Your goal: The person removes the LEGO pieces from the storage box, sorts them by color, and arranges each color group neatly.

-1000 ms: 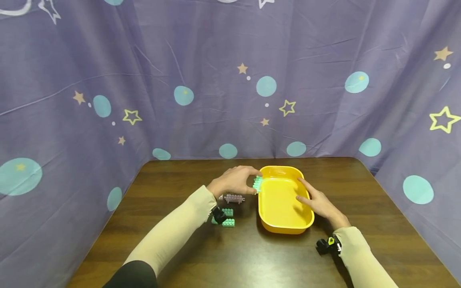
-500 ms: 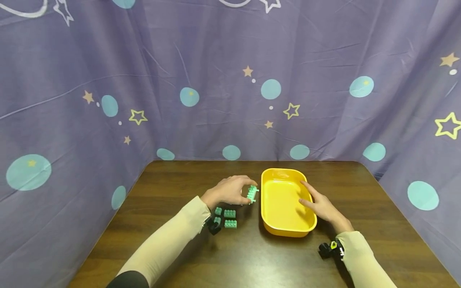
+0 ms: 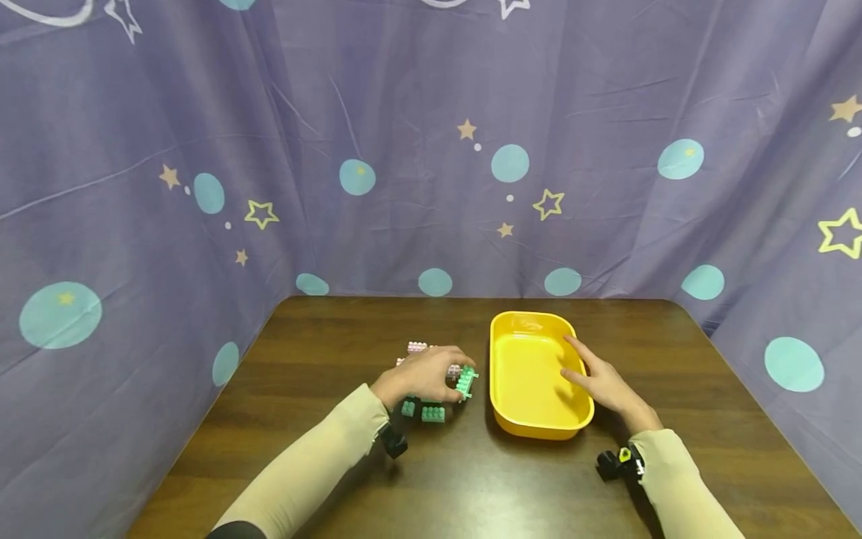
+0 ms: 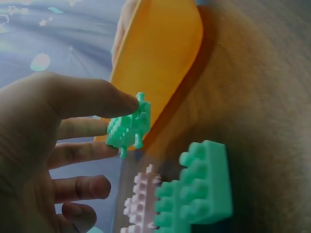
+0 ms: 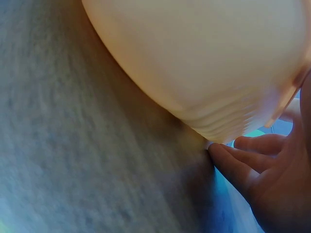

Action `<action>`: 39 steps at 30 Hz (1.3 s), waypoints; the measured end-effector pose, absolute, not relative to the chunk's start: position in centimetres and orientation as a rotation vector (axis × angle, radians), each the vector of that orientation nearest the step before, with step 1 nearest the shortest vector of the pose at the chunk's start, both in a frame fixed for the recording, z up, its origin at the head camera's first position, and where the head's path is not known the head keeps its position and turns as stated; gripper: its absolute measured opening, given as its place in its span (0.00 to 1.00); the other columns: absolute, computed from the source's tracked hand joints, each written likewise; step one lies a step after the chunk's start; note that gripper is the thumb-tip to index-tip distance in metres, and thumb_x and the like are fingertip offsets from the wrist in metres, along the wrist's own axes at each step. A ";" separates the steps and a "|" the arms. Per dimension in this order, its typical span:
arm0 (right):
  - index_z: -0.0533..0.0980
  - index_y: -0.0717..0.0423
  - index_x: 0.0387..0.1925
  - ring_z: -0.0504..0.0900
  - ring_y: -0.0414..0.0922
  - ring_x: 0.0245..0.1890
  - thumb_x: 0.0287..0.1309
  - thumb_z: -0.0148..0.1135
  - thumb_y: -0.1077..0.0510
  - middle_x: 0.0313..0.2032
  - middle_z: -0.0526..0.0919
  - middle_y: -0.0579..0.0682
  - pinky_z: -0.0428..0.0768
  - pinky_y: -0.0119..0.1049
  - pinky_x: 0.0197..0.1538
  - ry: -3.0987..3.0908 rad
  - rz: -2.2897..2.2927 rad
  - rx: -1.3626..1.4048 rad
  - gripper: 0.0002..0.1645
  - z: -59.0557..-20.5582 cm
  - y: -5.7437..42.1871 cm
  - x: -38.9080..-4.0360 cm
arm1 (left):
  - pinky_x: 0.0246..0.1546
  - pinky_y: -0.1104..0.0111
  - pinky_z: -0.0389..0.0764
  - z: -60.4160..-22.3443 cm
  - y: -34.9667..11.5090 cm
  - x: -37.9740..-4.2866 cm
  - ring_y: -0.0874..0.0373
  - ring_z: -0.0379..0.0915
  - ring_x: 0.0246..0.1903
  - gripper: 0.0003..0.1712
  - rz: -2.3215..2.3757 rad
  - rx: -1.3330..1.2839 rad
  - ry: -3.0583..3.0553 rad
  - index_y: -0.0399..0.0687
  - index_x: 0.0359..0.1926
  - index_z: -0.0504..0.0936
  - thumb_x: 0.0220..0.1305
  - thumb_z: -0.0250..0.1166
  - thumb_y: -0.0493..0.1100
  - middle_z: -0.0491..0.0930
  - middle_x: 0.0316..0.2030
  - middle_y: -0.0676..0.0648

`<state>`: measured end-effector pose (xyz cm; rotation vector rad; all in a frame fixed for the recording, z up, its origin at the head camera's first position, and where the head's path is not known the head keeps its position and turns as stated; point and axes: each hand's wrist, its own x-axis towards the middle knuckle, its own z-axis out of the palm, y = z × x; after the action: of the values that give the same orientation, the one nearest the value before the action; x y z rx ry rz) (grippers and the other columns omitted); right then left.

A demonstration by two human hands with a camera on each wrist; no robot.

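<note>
My left hand point(image 3: 426, 374) pinches a green building block with side pegs point(image 3: 465, 382) between thumb and fingers, just left of the yellow tray point(image 3: 535, 433). In the left wrist view the pegged block point(image 4: 130, 124) hangs between thumb and fingers, with the other fingers loosely bent. Beneath and beside this hand lie green blocks point(image 3: 433, 414) and pink blocks point(image 3: 417, 347), partly covered by it. My right hand point(image 3: 609, 389) holds the tray's right side, its thumb over the rim. In the right wrist view, fingers point(image 5: 233, 167) lie against the tray's outer wall point(image 5: 194, 63).
A brown wooden table point(image 3: 471, 490) bears everything. A purple curtain point(image 3: 417, 150) with stars and dots rises behind and on both sides. The tray's near wall stands a little right of the blocks.
My left hand has moved from the tray's left rim back leftward and nearer, still pinching the green pegged block. Pink blocks behind it have come into view. The right hand stays at the tray.
</note>
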<state>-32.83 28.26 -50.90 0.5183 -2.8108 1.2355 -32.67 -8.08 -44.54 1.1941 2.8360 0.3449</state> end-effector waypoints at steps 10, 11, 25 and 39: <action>0.51 0.53 0.75 0.61 0.69 0.67 0.65 0.58 0.46 0.69 0.60 0.69 0.60 0.66 0.65 -2.816 1.226 0.518 0.44 -50.6 28.3 -33.3 | 0.42 0.67 0.79 -45.6 -8.3 -32.0 0.62 0.77 0.48 0.33 0.196 1.154 2.890 0.60 0.57 0.80 0.47 0.73 0.58 0.79 0.50 0.60; 0.52 0.52 0.75 0.61 0.69 0.67 0.65 0.58 0.46 0.70 0.60 0.69 0.60 0.66 0.65 -2.817 1.234 0.511 0.44 -50.6 28.4 -33.2 | 0.40 0.67 0.79 -45.7 -8.3 -31.8 0.63 0.77 0.47 0.33 0.182 1.141 2.893 0.60 0.57 0.80 0.47 0.74 0.58 0.79 0.50 0.60; 0.51 0.52 0.75 0.60 0.70 0.67 0.65 0.58 0.45 0.70 0.59 0.70 0.59 0.66 0.65 -2.825 1.225 0.505 0.44 -51.0 28.6 -32.9 | 0.32 0.67 0.74 -46.5 -8.3 -30.3 0.64 0.77 0.40 0.33 0.087 1.057 2.953 0.63 0.52 0.80 0.42 0.75 0.63 0.79 0.50 0.62; 0.51 0.51 0.75 0.60 0.69 0.67 0.66 0.57 0.44 0.70 0.58 0.69 0.60 0.67 0.64 -2.826 1.231 0.507 0.44 -51.0 28.4 -32.8 | 0.29 0.68 0.71 -46.6 -8.2 -30.1 0.65 0.75 0.36 0.32 0.095 1.040 2.944 0.63 0.51 0.81 0.41 0.76 0.61 0.81 0.39 0.62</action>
<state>-32.76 28.39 -50.95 0.5065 -2.8263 1.2305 -30.09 -8.23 -46.61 1.0402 2.9438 0.0948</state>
